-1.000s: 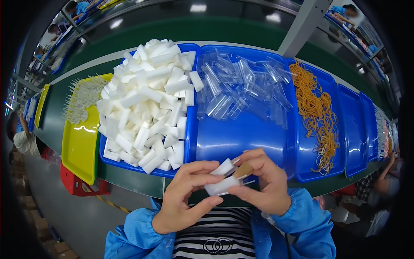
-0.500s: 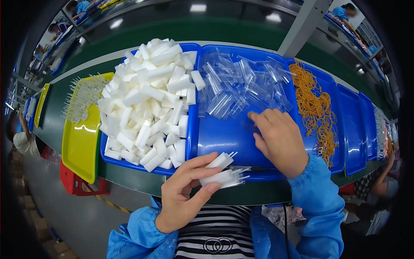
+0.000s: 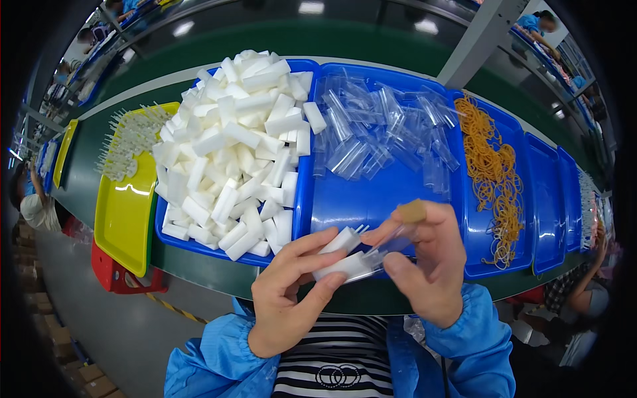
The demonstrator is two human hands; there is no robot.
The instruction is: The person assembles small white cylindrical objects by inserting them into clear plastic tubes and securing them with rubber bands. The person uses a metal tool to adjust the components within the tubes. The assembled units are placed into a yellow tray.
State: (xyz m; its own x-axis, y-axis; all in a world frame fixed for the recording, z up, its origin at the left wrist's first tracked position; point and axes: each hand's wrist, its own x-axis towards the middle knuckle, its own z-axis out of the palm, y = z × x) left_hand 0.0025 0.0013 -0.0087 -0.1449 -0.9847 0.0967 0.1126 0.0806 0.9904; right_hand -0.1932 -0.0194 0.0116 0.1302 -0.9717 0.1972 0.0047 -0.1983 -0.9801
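Note:
My left hand (image 3: 282, 302) is closed around two white foam blocks (image 3: 343, 267), one above the other in its fingers. Thin pale prongs stick out of their right ends, and clear plastic wraps the lower block. Close against those ends, my right hand (image 3: 434, 268) pinches a clear plastic sleeve (image 3: 397, 240) between thumb and fingers. A tan finger cot (image 3: 411, 211) covers one of its fingertips. Beyond both hands, loose clear plastic sleeves (image 3: 358, 156) lie in a blue tray (image 3: 352, 202). To its left, a heap of white foam blocks (image 3: 229, 139) fills another blue tray (image 3: 304, 142).
Tan rubber bands (image 3: 488, 156) lie in a blue tray on the right, with more blue trays (image 3: 549, 192) beyond. A yellow tray (image 3: 123, 225) at left holds thin white pronged pieces (image 3: 129, 142). Below it stands a red stool (image 3: 116, 272). A grey post (image 3: 481, 40) rises behind the trays.
My right hand has come back from the sleeve tray toward my left hand, bringing a clear plastic sleeve. My left hand keeps its hold on the foam blocks.

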